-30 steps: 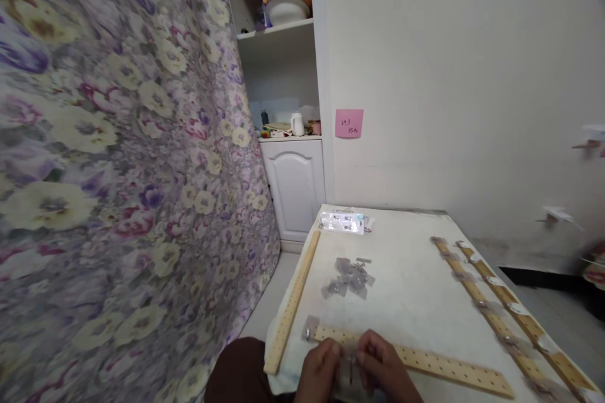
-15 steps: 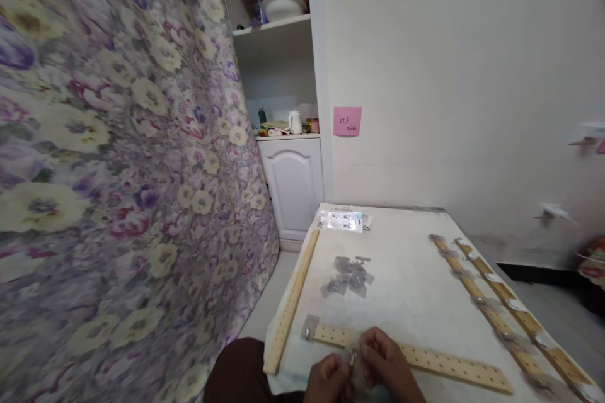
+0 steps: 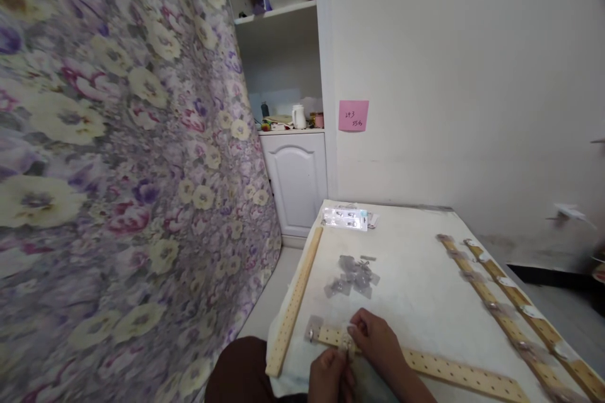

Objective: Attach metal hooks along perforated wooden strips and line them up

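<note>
My left hand (image 3: 328, 373), fingers closed, pinches a small clear adhesive hook (image 3: 347, 344) with a shiny metal part. My right hand (image 3: 378, 339) is close by at the piece's upper right, its fingertips pressed together; whether they hold its edge I cannot tell. Beneath both hands, a pale wooden strip with rows of holes (image 3: 463, 373) lies across the near side of the table. Near its left end sits another clear hook (image 3: 312, 331). Farther off, several loose clear hooks (image 3: 354, 277) lie in a pile.
A second perforated strip (image 3: 295, 302) runs along the table's left edge. At right lie two strips (image 3: 477, 283) bearing several hooks. A blister pack (image 3: 345, 218) rests at the far edge of the white table (image 3: 406, 245). A floral curtain (image 3: 142, 201) hangs at left.
My right hand has shifted up and away from my left hand, which keeps the clear hook. The hook now shows over the strip. The view has turned slightly left.
</note>
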A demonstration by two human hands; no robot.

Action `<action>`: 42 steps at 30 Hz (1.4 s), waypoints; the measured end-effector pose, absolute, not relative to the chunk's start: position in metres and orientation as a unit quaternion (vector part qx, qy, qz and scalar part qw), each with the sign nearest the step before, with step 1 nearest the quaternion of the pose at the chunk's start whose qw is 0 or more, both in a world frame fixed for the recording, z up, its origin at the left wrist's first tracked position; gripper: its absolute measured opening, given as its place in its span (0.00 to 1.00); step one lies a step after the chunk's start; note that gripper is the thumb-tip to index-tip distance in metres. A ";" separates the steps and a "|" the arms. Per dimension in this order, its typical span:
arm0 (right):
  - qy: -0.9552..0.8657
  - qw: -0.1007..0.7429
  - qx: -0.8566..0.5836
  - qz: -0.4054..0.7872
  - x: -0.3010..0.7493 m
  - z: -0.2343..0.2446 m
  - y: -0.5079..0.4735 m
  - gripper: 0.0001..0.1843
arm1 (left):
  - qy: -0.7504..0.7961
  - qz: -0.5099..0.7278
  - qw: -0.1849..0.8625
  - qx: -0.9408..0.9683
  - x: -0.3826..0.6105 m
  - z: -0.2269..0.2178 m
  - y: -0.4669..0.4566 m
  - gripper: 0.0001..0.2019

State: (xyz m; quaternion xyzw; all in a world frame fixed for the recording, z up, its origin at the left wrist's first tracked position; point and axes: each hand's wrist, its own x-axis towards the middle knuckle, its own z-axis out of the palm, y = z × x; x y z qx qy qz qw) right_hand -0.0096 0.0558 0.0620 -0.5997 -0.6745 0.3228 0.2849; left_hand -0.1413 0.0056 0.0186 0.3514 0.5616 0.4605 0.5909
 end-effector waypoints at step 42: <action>-0.696 0.249 -0.593 0.319 -0.014 0.036 0.075 0.04 | 0.587 0.469 0.586 0.303 -0.139 0.013 0.011 0.17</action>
